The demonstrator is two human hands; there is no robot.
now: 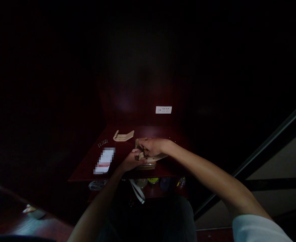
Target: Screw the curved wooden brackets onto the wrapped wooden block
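My left hand [132, 162] is closed around the curled end of a light wooden piece [158, 157], whose flat end points to the right. My right hand [151, 147] reaches over from the right, its fingers closed by the same curled end. A bit of yellow [145, 148] shows between those fingers, too small and dark to name. Beneath both hands lies a brown bundle in shiny clear wrap [148, 166], mostly covered. Farther back on the dark red table [122, 151] stands a similar bent wooden piece [124, 137], touched by neither hand.
Several small metal pins or screws [102, 143] lie in a row at the left. Nearer me is a blurred-out white sheet or screen [104, 161]. A white socket panel [163, 110] is on the back wall. Below the tabletop, a shelf holds a yellow-green round item [153, 180] and a hanging pale strap [137, 192].
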